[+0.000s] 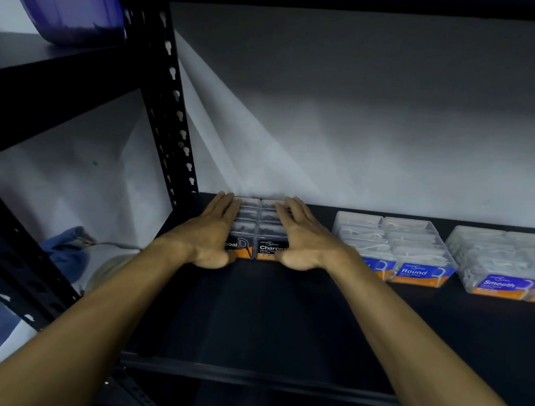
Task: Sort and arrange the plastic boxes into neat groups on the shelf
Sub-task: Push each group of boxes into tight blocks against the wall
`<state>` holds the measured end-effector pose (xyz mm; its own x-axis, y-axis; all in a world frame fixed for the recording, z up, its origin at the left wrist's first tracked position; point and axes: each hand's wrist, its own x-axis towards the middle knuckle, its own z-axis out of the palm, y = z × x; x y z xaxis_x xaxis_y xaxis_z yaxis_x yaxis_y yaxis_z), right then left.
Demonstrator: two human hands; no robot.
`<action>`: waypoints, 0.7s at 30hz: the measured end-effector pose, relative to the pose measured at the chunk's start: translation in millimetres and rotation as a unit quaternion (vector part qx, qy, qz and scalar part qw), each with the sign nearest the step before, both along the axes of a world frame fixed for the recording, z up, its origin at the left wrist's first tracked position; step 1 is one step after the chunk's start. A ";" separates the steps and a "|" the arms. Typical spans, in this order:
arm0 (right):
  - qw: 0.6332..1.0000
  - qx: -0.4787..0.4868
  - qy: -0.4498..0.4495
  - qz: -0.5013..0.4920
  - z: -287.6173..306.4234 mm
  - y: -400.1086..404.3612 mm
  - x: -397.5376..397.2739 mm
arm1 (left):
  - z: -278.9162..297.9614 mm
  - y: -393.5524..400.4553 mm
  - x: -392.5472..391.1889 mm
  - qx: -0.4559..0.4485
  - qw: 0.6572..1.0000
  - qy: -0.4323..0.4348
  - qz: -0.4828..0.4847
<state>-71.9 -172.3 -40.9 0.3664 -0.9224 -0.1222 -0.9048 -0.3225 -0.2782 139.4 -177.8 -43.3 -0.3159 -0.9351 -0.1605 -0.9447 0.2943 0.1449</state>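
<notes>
The person's left hand point(214, 230) and right hand point(302, 237) lie flat with fingers straight, pressed against either side of the Charcoal boxes point(259, 231) at the back left of the shelf point(283, 316), seemingly to square them into one tight block. The Round boxes point(397, 248) and Smooth boxes point(504, 263) sit grouped to the right, apart, so each kind stays separate.
</notes>
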 end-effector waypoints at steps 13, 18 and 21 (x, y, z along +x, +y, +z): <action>0.999 0.021 -0.015 -0.024 1.1 3.0 8.6 | -0.4 -1.4 6.2 -0.015 1.000 0.010 -0.024; 0.999 0.022 -0.015 -0.038 -1.2 4.7 14.6 | 1.0 -2.3 8.4 -0.012 0.999 0.012 -0.032; 0.999 0.018 -0.013 -0.039 -1.8 4.7 14.8 | 2.1 0.4 6.6 -0.013 0.999 0.016 -0.030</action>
<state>-57.1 -167.6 -42.8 0.2971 -0.9434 -0.1472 -0.9191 -0.2408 -0.3117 146.0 -177.4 -41.2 -0.3756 -0.9182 -0.1256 -0.9205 0.3539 0.1659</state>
